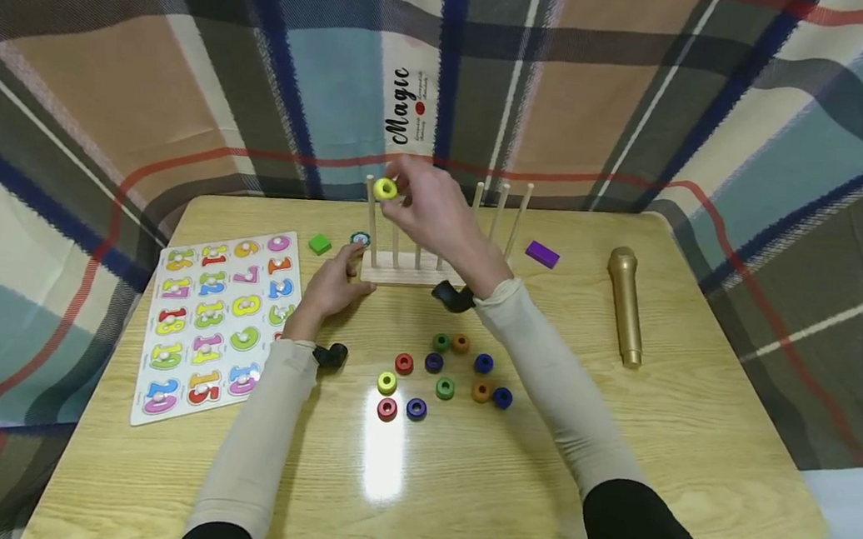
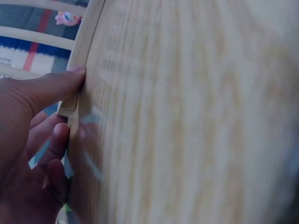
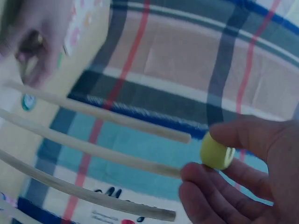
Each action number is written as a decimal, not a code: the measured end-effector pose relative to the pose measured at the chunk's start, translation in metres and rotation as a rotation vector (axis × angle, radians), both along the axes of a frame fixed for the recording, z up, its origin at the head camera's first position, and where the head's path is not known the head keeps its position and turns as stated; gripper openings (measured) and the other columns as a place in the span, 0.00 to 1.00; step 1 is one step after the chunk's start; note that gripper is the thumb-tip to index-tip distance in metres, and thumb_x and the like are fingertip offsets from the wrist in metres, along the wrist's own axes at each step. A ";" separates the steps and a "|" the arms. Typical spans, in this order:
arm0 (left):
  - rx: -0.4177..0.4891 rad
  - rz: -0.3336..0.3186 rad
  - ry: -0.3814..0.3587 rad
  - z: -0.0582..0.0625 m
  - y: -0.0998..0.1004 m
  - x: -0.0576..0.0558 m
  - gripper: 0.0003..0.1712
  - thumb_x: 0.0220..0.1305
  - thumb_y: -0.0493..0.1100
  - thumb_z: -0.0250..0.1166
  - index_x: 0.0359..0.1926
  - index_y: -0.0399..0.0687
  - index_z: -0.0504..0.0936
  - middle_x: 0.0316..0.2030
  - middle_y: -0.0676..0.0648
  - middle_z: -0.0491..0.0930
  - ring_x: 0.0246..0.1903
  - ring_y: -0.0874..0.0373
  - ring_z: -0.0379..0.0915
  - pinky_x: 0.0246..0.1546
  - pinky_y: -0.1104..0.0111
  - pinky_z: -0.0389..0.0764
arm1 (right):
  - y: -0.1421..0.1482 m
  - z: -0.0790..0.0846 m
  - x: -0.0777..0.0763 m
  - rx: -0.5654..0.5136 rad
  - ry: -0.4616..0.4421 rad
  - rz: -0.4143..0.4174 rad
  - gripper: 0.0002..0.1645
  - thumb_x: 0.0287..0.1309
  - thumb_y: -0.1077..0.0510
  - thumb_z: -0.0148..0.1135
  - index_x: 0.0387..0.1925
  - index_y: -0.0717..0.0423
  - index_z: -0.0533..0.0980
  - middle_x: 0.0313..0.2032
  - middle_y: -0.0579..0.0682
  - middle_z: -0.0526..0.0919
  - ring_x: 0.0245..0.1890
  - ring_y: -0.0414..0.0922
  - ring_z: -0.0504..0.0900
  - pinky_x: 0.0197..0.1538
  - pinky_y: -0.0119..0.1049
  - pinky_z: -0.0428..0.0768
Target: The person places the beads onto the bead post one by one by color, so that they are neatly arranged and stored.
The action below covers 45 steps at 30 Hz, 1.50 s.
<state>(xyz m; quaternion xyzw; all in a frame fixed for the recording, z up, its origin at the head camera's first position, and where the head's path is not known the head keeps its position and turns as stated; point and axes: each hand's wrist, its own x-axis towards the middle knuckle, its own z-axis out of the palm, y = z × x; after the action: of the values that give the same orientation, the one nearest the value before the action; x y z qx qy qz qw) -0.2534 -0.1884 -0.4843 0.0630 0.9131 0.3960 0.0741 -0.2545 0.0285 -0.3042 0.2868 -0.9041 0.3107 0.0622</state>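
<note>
Between the thumb and fingertips of my right hand is a yellow ring. It is up near the top of the leftmost peg of a wooden peg stand. Seen from the right wrist, the yellow ring is beside the peg tips, off the pegs. My left hand grips the left end of the stand's base, its thumb along the front edge in the left wrist view. My right hand and forearm hide part of the other pegs.
Several coloured rings lie loose in front of the stand. A number puzzle board is at the left. Around the stand are a green block, a small round thing and a purple block. A gold microphone lies at the right.
</note>
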 end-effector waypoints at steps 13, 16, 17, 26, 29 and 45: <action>-0.018 0.014 -0.001 0.001 0.002 0.000 0.47 0.73 0.45 0.71 0.84 0.47 0.57 0.52 0.31 0.79 0.52 0.38 0.75 0.55 0.44 0.74 | -0.023 0.014 -0.026 0.173 -0.025 -0.056 0.22 0.78 0.53 0.61 0.68 0.50 0.80 0.59 0.50 0.85 0.53 0.44 0.84 0.51 0.37 0.82; -0.025 0.016 0.002 0.000 0.000 -0.002 0.46 0.73 0.45 0.71 0.84 0.47 0.57 0.50 0.32 0.78 0.48 0.40 0.73 0.52 0.46 0.73 | -0.027 0.015 -0.028 0.226 -0.028 -0.050 0.24 0.79 0.52 0.60 0.71 0.49 0.79 0.57 0.50 0.85 0.51 0.43 0.84 0.50 0.37 0.82; -0.029 0.016 0.005 0.000 0.000 -0.003 0.46 0.73 0.45 0.71 0.84 0.47 0.58 0.50 0.32 0.78 0.48 0.40 0.73 0.52 0.46 0.73 | -0.027 0.015 -0.027 0.243 -0.031 -0.052 0.25 0.79 0.51 0.60 0.72 0.48 0.78 0.57 0.50 0.84 0.49 0.43 0.84 0.50 0.37 0.82; -0.034 0.005 -0.021 0.001 -0.001 -0.003 0.47 0.73 0.47 0.71 0.84 0.48 0.56 0.56 0.30 0.79 0.57 0.38 0.75 0.60 0.43 0.73 | -0.005 -0.016 0.018 0.168 0.143 0.042 0.22 0.75 0.55 0.66 0.66 0.53 0.81 0.54 0.52 0.82 0.34 0.45 0.82 0.35 0.37 0.80; -0.038 0.001 -0.027 0.002 -0.002 -0.003 0.47 0.74 0.48 0.70 0.84 0.48 0.55 0.57 0.30 0.78 0.58 0.37 0.75 0.60 0.43 0.73 | 0.004 -0.044 0.044 0.291 0.087 0.248 0.20 0.68 0.58 0.72 0.60 0.54 0.85 0.50 0.51 0.86 0.44 0.46 0.86 0.45 0.38 0.84; -0.026 0.018 -0.010 0.000 -0.001 0.000 0.47 0.73 0.48 0.71 0.84 0.49 0.57 0.57 0.32 0.79 0.58 0.38 0.76 0.60 0.43 0.74 | 0.009 -0.120 0.088 0.595 -0.092 0.645 0.15 0.67 0.53 0.73 0.54 0.42 0.89 0.50 0.41 0.88 0.53 0.44 0.80 0.72 0.49 0.71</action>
<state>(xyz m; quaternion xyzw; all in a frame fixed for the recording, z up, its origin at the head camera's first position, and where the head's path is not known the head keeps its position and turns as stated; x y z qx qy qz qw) -0.2535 -0.1897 -0.4839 0.0519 0.9183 0.3851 0.0757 -0.1669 0.0380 -0.4241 0.5457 -0.8201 0.0528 -0.1638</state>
